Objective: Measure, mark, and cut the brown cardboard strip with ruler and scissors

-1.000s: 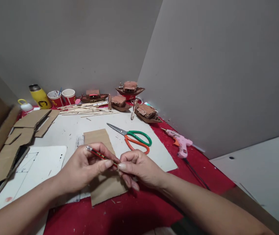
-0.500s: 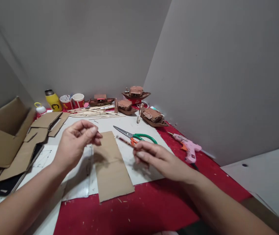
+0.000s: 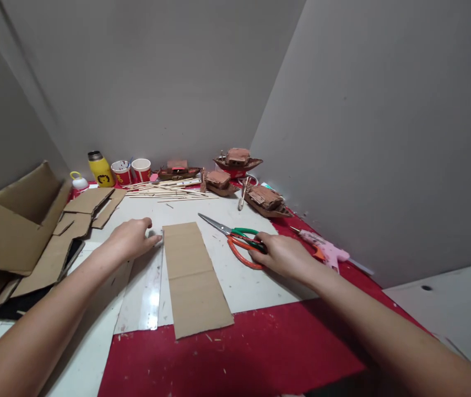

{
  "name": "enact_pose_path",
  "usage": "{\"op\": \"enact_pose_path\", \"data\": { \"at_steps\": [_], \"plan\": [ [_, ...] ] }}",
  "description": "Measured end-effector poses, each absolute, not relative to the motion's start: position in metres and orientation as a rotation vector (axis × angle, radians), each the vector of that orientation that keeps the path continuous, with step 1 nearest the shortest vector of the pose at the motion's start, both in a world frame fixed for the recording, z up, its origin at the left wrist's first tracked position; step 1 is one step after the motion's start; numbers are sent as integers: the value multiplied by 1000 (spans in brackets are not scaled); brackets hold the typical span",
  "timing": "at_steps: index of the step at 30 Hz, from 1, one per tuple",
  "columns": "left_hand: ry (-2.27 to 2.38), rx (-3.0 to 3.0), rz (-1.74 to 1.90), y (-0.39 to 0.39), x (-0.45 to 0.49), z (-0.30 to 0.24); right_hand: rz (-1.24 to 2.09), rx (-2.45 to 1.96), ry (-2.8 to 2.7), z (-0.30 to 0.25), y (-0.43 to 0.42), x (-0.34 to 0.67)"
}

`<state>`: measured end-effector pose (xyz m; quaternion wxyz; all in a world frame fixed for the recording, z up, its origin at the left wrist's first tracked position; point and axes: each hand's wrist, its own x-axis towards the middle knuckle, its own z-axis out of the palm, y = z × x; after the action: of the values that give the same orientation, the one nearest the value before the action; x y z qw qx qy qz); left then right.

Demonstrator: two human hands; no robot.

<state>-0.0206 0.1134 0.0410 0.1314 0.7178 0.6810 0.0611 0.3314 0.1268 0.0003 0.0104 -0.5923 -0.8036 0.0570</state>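
Observation:
My left hand (image 3: 130, 240) reaches forward with its fingertips closed down on the far end of a clear ruler (image 3: 146, 300). The ruler lies flat along the left edge of a brown cardboard strip (image 3: 191, 281). My right hand (image 3: 285, 256) rests at the green and orange handles of the scissors (image 3: 214, 223), fingers curled. A thin red pencil (image 3: 254, 242) pokes out of those fingers across the handles. Both strip and scissors lie on a white sheet (image 3: 239, 286) over the red table cover (image 3: 239, 353).
A pink glue gun (image 3: 330, 251) lies right of my right hand. At the back are wooden sticks (image 3: 156, 190), several model boats (image 3: 237, 160), two cups (image 3: 141, 168) and a yellow bottle (image 3: 101, 170). Cardboard pieces (image 3: 88, 201) and an open box (image 3: 7, 231) fill the left.
My hands were together holding the pencil, then parted. The left went down onto the ruler's end; the right carried the pencil over to the scissors' handles.

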Motion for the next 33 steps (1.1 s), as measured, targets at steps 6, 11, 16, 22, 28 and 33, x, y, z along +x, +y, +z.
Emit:
{"op": "enact_pose_path", "data": {
  "at_steps": [6, 11, 16, 22, 28, 33],
  "plan": [
    [2017, 2132, -58, 118, -20, 27, 166, -1905, -2545, 6, 129, 339],
    [2001, 2132, -60, 121, -20, 24, 187, -2011, -2475, 3, 129, 355],
    [1960, 2130, -19, 125, -23, 19, 292, -2033, -2380, 1, 130, 364],
    [1957, 2130, 16, 129, -29, 17, 527, -1982, -2267, 3, 130, 360],
    [2044, 2147, 360, 121, -19, 33, 1018, -1774, -2052, 14, 128, 369],
    [1480, 1807, 827, 101, 12, 41, 1450, -1382, -1776, 26, 107, 360]
  ]
}}
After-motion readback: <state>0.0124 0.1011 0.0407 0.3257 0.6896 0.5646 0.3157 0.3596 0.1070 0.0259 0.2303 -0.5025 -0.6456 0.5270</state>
